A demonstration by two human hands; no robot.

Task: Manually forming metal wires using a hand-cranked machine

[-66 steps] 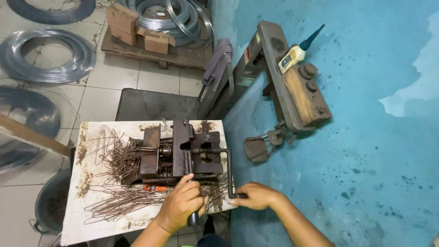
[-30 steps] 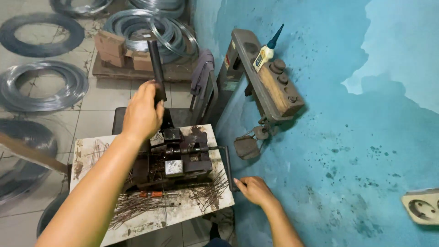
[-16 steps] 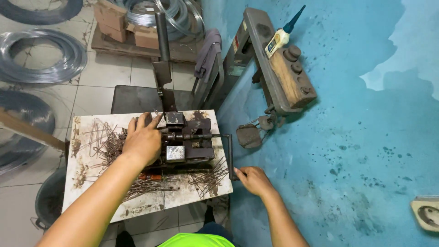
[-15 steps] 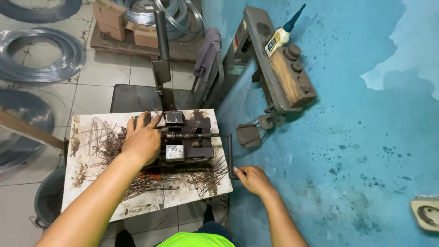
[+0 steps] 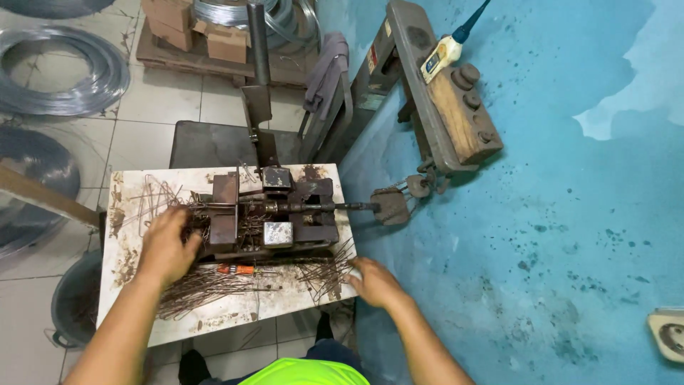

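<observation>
A rusty metal bending press (image 5: pixel 274 214) with an upright lever handle (image 5: pixel 258 43) stands on a small white table (image 5: pixel 135 314). My left hand (image 5: pixel 165 246) rests palm down on the pile of bent wire pieces (image 5: pixel 153 203) just left of the press, fingers curled among them; whether it grips any I cannot tell. My right hand (image 5: pixel 374 281) lies at the table's right front corner, touching a bunch of straight thin wires (image 5: pixel 324 271). More straight wires (image 5: pixel 206 285) and an orange-handled tool (image 5: pixel 239 269) lie in front of the press.
Coils of wire (image 5: pixel 60 71) lie on the tiled floor at left, more coils and cardboard boxes (image 5: pixel 214 36) on a pallet behind. A blue wall (image 5: pixel 541 178) runs along the right with a wooden bench (image 5: pixel 449 100) against it. A dark bucket (image 5: pixel 71 299) sits under the table's left side.
My left hand let go of the raised lever, came down onto the press's left side, then slid further left onto the bent wires. My right hand stayed at the table's right front corner.
</observation>
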